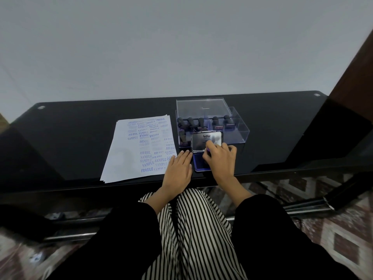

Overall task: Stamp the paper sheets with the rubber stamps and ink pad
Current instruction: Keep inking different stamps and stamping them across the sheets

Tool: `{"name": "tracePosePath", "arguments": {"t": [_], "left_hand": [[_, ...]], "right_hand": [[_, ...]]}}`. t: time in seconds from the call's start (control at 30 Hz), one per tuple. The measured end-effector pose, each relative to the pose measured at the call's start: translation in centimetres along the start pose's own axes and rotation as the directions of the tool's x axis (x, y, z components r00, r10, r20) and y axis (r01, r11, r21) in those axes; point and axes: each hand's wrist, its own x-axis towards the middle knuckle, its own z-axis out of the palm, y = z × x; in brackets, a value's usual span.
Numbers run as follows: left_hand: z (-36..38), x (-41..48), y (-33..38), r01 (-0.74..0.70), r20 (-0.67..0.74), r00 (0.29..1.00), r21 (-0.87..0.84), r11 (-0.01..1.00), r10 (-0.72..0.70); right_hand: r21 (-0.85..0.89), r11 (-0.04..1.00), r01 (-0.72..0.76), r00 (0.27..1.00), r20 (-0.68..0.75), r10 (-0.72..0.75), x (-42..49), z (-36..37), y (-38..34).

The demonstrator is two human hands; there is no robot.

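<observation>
- Fingers (210, 148) of my right hand (221, 158) curl round a stamp (208, 153), mostly hidden, down on the open ink pad (198, 165).
- My left hand (178, 167) lies flat, fingers straight and together, on the paper sheets (139, 148).
- Other stamps (215, 121) stand in the clear box (239, 130) just behind.

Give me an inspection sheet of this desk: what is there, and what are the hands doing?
Surface: glossy black glass desk, reflective.
Job's things: stack of white paper sheets crowded with blue stamp prints; open blue ink pad with upright silver metal lid; black-handled rubber stamps in a clear plastic box.
Clutter: nothing seen.
Hands: left hand flat at the paper's edge; right hand curled over the ink pad, its hold hidden.
Cables: nothing seen.
Surroundings: grey wall; patterned floor.
</observation>
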Motion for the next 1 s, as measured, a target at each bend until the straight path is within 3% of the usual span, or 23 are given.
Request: {"name": "tracePosePath", "arguments": {"t": [0.2,0.47,0.63,1.0], "left_hand": [[0.0,0.1,0.0,0.0,0.011,1.0,0.014,1.0,0.0],[-0.1,0.1,0.0,-0.003,0.01,1.0,-0.002,1.0,0.003],[-0.1,0.1,-0.1,-0.002,0.015,1.0,-0.008,1.0,0.002],[0.0,0.1,0.0,0.0,0.019,1.0,0.005,1.0,0.0]], "right_hand": [[0.079,0.997,0.012,0.989,0.147,-0.024,1.1,0.0,-0.2],[0.062,0.998,0.007,1.0,-0.026,-0.006,-1.1,0.2,0.2],[0.04,0.999,0.02,0.999,-0.034,-0.019,-1.0,-0.4,0.2],[0.042,0.999,0.008,0.956,0.291,-0.02,1.8,-0.9,-0.3]]}}
